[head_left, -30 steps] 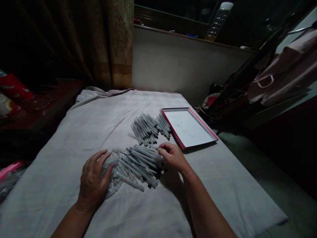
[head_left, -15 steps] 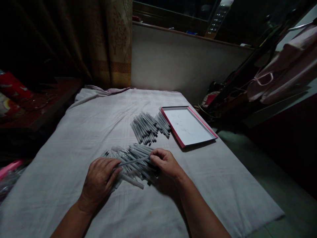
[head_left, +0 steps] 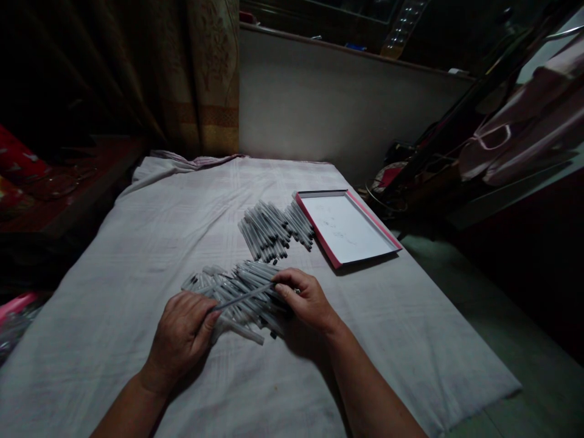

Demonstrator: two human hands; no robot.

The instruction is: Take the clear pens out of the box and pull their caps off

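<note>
A loose heap of several grey pens lies on a pale cloth-covered table just in front of me. One grey pen is held above the heap between both hands. My left hand pinches its near end with curled fingers. My right hand pinches the other end. A second, tidier pile of pens lies farther back, beside a flat white tray with a pink rim.
A patterned curtain hangs at the back left against a pale wall. Dark furniture with red items stands to the left. Pink cloth and dark clutter fill the right. The table's right edge drops to a greenish floor.
My right hand lifted one pen out of the near heap and my left hand closed on its other end. Both hands drew slightly nearer together.
</note>
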